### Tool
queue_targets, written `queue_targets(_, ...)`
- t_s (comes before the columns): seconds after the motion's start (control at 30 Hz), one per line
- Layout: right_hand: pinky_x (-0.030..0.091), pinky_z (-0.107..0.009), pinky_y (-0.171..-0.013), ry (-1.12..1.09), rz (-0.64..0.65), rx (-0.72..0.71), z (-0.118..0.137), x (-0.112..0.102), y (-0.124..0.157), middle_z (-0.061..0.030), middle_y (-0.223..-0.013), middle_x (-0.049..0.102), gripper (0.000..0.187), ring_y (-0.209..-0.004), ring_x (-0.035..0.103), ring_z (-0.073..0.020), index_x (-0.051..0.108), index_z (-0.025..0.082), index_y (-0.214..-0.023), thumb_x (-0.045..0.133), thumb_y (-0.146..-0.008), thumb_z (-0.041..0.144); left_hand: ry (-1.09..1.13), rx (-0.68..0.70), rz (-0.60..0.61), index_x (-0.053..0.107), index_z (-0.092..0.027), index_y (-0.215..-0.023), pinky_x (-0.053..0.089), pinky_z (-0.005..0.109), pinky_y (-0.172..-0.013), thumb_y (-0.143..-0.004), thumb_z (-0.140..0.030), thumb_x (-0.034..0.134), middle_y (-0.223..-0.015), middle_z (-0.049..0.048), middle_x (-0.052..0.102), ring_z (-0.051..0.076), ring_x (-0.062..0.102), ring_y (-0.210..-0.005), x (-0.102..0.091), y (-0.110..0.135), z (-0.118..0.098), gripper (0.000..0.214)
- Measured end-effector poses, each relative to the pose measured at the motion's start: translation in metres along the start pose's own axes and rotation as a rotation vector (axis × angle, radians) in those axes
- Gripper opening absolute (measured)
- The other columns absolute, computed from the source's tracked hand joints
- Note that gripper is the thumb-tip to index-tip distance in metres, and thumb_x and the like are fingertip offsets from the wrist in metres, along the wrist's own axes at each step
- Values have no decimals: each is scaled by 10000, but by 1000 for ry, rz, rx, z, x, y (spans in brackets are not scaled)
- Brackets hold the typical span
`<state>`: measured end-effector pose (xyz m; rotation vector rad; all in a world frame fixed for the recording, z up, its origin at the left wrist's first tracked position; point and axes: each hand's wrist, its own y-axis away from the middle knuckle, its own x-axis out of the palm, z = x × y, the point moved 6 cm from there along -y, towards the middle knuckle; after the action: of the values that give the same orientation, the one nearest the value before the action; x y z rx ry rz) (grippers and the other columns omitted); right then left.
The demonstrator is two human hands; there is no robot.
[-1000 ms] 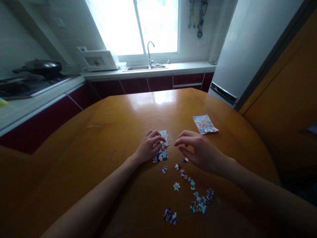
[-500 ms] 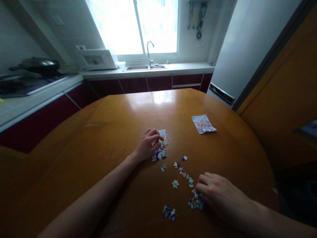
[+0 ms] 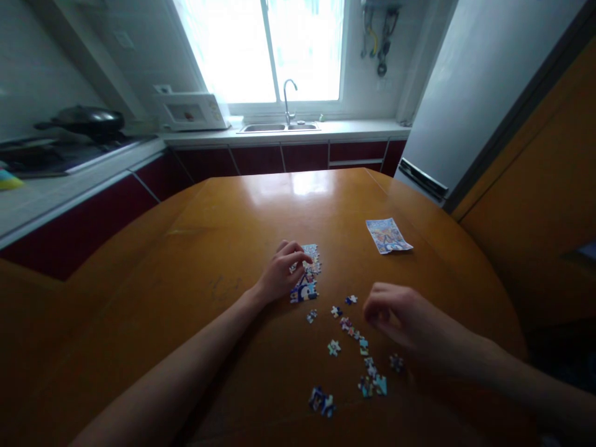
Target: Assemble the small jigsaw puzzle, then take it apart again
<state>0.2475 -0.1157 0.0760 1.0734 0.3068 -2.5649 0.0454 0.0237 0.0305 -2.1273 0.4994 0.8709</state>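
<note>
Piece selection, apparently: left hand (image 3: 280,272), fingers relaxed, over the partial puzzle (image 3: 305,292) on the worktop (image 3: 218,217); right hand (image 3: 401,315), fingers curled, grasp indeterminable, beside loose pieces (image 3: 345,323). Fitting would likely demand edge alignment.

We're in a kitchen: steel double-bowl sink (image 3: 263,128) and white boxy microwave (image 3: 198,112) beyond our left hand (image 3: 284,269), round black pan (image 3: 88,118) further left.

Your one head-worn camera looks forward and down across the glossy orange-brown wooden table (image 3: 223,236), from above and behind your bare left hand (image 3: 280,272) and bare right hand (image 3: 399,312), near to both, and faces the bright, white-framed window (image 3: 310,49) well beyond the table's far edge.
</note>
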Motion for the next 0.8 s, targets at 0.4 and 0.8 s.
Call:
queue_targets(0.4,512,-282,-620,-625,-486,47,-76,21,-123,-39,-750,713,213,-665,644,-154,722,148,-914,675,-767,294,-34,-21,-44,710,-217,-955,458,340,-829,-893,-242,626,-892,45,601,192,517,-914,-2,1,-1,107)
queue_targets(0.8,566,-313,-692,-657,-413,-24,-69,40,-112,-29,-783,738,217,-728,683,-169,718,186,-813,828,-687,323,-32,54,-86,714,-230,-981,471,324,-774,-804,-411,758,-862,38,605,190,510,-879,-7,1,-7,256)
